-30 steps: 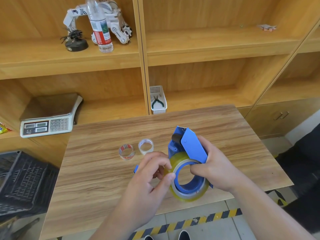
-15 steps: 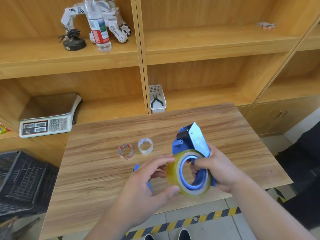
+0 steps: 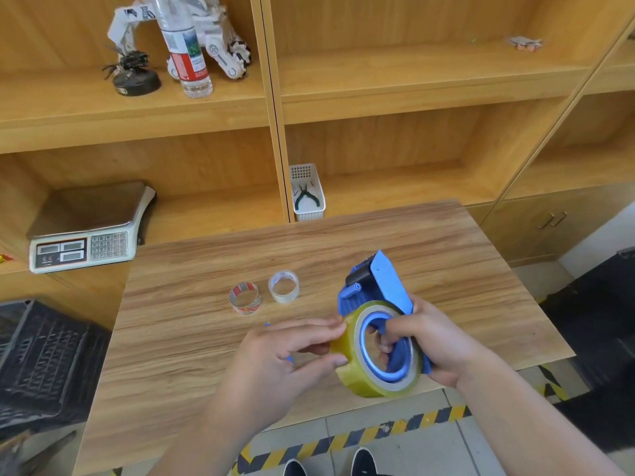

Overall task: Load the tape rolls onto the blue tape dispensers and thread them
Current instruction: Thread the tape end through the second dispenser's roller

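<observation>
Above the counter's [image 3: 343,255] near edge, the right hand [image 3: 436,341] has its grip wrapped around the blue dispenser [image 3: 381,283] carrying the yellowish tape roll [image 3: 371,383], while the left hand [image 3: 275,359] pinches the roll's rim, leaving bare wood toward two small rolls [image 3: 263,293] farther back.

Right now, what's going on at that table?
A person is loading a yellowish tape roll onto a blue tape dispenser, held above the wooden table. The right hand grips the dispenser, fingers through the roll's core. The left hand pinches the loose tape end at the roll's left edge; it isn't threaded through the head yet. Two small tape rolls sit untouched on the table.
</observation>
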{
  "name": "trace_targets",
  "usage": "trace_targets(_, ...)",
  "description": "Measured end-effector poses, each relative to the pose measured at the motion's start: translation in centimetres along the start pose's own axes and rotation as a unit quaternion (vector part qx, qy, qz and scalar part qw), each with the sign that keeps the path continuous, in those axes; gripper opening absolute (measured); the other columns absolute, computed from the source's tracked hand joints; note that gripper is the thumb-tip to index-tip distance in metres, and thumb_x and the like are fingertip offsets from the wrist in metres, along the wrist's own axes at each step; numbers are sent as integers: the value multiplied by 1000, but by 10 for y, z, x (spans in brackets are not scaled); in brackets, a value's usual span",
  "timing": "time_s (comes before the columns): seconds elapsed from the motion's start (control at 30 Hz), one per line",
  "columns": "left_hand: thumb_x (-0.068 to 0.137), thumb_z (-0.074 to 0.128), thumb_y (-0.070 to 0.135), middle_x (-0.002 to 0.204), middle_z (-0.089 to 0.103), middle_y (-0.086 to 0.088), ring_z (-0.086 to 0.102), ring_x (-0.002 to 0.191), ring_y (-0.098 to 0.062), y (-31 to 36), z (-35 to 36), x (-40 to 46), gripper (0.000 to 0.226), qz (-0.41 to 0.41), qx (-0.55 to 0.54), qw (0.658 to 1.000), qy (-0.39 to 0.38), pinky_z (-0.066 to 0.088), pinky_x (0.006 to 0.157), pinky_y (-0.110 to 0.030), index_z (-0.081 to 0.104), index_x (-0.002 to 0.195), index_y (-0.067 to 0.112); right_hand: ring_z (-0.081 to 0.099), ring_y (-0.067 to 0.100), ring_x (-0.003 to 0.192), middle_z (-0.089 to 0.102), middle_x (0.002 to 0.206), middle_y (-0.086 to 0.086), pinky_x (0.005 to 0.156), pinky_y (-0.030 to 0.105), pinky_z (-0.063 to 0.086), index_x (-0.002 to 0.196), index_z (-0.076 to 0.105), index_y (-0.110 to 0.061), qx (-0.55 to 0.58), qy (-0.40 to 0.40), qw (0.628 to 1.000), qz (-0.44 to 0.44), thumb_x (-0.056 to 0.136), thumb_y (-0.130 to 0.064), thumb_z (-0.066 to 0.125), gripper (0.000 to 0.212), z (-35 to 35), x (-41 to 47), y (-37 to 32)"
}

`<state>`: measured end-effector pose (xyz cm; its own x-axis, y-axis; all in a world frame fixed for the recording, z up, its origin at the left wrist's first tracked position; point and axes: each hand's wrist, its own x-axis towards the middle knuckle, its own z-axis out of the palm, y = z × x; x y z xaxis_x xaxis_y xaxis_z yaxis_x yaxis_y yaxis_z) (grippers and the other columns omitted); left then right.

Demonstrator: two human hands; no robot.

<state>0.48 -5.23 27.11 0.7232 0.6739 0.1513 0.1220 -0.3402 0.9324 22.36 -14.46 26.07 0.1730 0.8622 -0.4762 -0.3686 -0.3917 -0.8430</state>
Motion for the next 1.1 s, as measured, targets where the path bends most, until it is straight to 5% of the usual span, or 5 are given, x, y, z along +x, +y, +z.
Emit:
trace_targets(0.47,79,80,14,94,80,2,75,82,-16,0,26,17,13,-79,-108,991,22,63,73,-32,84,85,26,44,26,61,47,71,16,61,35,39,77,58,3,66,-75,995,27,63,12,52,18,-18,-5,8)
trace_targets(0.57,84,80,-3,106,78,3,74,83,-15,-1,25,18,31,-94,-110,989,-19,60,76,-27,84,93,26,47,25,56,50,67,15,55,30,43,79,57,3,87,-84,992,40,63,12,50,20,-22,-7,9)
trace_targets(0.73,77,86,-3,123,73,3,74,95,-19,1,21,16,52,-76,-117,985,-98,57,88,-25,80,114,33,53,26,58,56,70,16,53,29,47,79,64,4,96,-85,989,79,63,8,51,21,-29,-4,10)
trace_targets(0.87,74,88,4,120,75,7,75,95,-17,7,24,18,46,-92,-119,986,-76,57,89,-24,81,109,33,51,27,64,55,77,17,56,30,46,85,62,3,84,-87,988,94,62,6,53,25,-34,2,11)
trace_targets(1.1,78,83,6,105,80,3,77,93,-12,7,29,20,21,-130,-114,984,-45,56,76,-19,86,92,22,53,23,53,56,61,13,51,27,46,64,63,-2,46,-127,987,86,63,7,50,16,-37,1,4)
